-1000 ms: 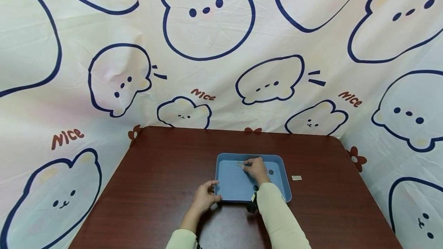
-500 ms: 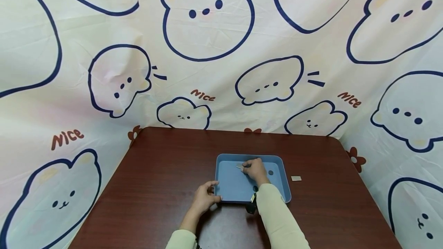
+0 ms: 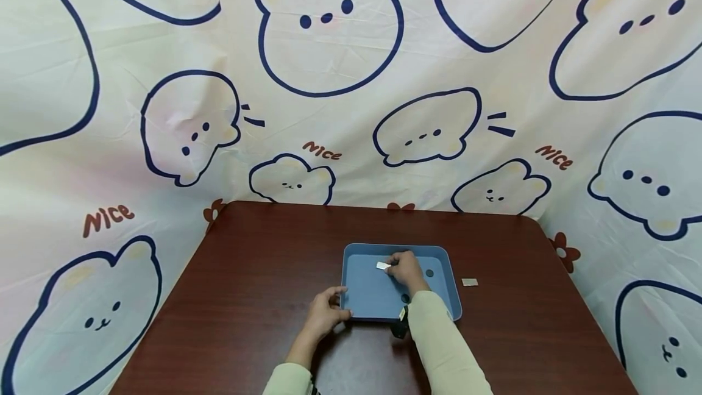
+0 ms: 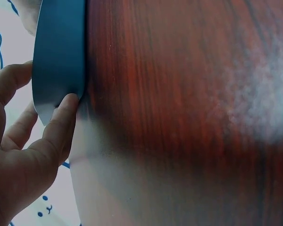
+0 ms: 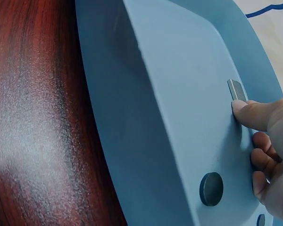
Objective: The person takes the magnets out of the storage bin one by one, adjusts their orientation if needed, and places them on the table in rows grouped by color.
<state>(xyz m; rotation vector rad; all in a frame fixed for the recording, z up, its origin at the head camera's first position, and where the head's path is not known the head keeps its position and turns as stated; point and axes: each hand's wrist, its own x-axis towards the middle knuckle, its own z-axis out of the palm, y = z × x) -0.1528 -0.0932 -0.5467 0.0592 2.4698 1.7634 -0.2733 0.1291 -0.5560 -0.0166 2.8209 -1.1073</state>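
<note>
Inside the blue tray (image 3: 364,303), my right hand (image 3: 406,268) pinches a small flat rectangular plate (image 3: 382,266) between thumb and fingers. In the right wrist view this plate (image 5: 237,89) has a grey face and a paler edge, close over the tray floor. Two dark round discs lie in the tray: one disc (image 3: 405,298) near the front wall, another disc (image 3: 429,273) farther right. My left hand (image 3: 323,313) holds the tray's front left corner, thumb on the front wall and fingers along the left side, as the left wrist view (image 4: 61,47) also has it.
A similar pale rectangular plate (image 3: 470,282) lies on the brown table (image 3: 263,261), just right of the tray. Cloth printed with cartoon bears (image 3: 329,35) hangs behind the table and along both sides.
The plate in my right hand has turned from nearly edge-on to showing a bright broad face. The hand itself has barely shifted. My left hand and the tray stay put.
</note>
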